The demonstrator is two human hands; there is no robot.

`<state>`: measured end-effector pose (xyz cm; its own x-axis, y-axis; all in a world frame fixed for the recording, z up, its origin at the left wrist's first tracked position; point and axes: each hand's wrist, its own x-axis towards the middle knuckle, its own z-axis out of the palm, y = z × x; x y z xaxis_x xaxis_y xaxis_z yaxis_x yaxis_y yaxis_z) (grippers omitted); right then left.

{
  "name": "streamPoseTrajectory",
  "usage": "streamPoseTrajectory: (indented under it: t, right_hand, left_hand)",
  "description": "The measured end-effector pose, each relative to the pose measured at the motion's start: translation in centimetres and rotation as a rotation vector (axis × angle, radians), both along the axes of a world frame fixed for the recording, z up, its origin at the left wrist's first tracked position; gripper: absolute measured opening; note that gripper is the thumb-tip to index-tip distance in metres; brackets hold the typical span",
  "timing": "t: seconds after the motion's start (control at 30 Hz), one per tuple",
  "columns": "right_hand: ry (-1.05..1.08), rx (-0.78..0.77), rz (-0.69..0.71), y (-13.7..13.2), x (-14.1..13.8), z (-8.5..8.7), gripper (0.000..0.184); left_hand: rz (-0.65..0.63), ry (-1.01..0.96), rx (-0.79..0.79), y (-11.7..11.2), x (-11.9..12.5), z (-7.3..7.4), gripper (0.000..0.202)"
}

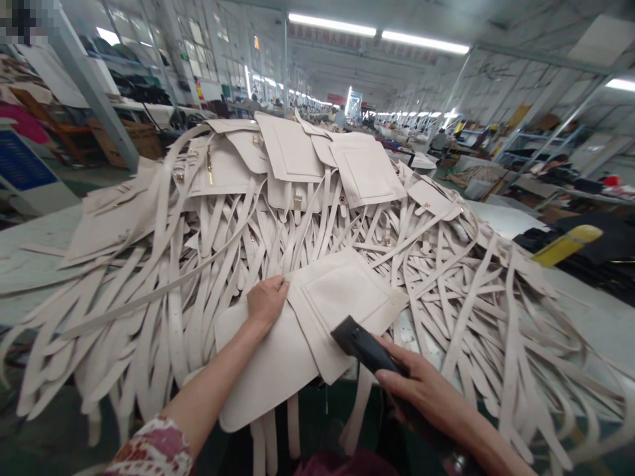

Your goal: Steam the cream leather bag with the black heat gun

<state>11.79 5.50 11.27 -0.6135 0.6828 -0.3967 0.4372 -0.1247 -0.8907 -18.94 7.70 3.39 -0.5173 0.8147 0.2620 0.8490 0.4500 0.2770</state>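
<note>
My left hand (266, 301) rests palm down, fingers curled together, on a cream leather bag panel (278, 357) that lies at the near edge of the table. A square pocket flap (342, 294) is sewn onto that panel just right of the hand. My right hand (421, 390) grips a black hand tool (360, 344) whose flat head touches the lower right edge of the pocket flap. Behind both hands rises a big heap of cream straps and bag pieces (307, 218).
The heap covers a pale worktable (585, 311) and its straps hang over the near edge. A yellow-handled object (568, 246) lies at the right on dark material. Shelving, cardboard boxes and distant workers fill the factory hall behind.
</note>
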Motion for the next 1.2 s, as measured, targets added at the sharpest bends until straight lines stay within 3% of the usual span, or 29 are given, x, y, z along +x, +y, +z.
streamPoseTrajectory:
  t: [0.1,0.27,0.37,0.5,0.57,0.67,0.73,0.93,1.2]
  right_hand:
    - [-0.103,-0.023,0.057,-1.2,0.4,0.1,0.056]
    - [-0.055,0.099,0.057,-1.3,-2.3,-0.4,0.051]
    - [-0.043,0.158,-0.046,-0.9,-2.5,-1.1,0.051]
    - [-0.044,0.120,-0.162,-1.5,-0.2,-2.5,0.054]
    - [-0.023,0.037,-0.151,-2.2,0.9,-2.9,0.055]
    - [0.026,-0.007,-0.150,-2.8,1.7,-3.2,0.053]
    - [0.032,0.029,-0.145,-2.8,1.8,-3.1,0.050]
    - [0.023,0.075,-0.139,-2.1,2.1,-3.3,0.049]
    - [0.028,0.051,-0.130,-1.9,2.2,-3.9,0.052]
  left_hand:
    - [0.010,-0.007,-0.002,0.1,0.0,-0.2,0.031]
    - [0.010,-0.014,-0.003,0.0,0.1,-0.1,0.029]
    - [-0.002,-0.014,-0.001,0.1,0.0,0.4,0.027]
    - [-0.085,0.034,0.074,-0.4,0.7,1.6,0.031]
    - [-0.238,0.054,0.109,-1.2,2.0,2.1,0.041]
    - [-0.772,0.007,0.031,-3.4,5.0,2.4,0.028]
    - [-1.012,-0.025,-0.072,-4.9,6.6,2.3,0.020]
    - [-0.911,0.053,-0.176,-6.5,7.4,2.1,0.013]
    - [-0.981,0.132,-0.183,-5.8,7.7,2.3,0.018]
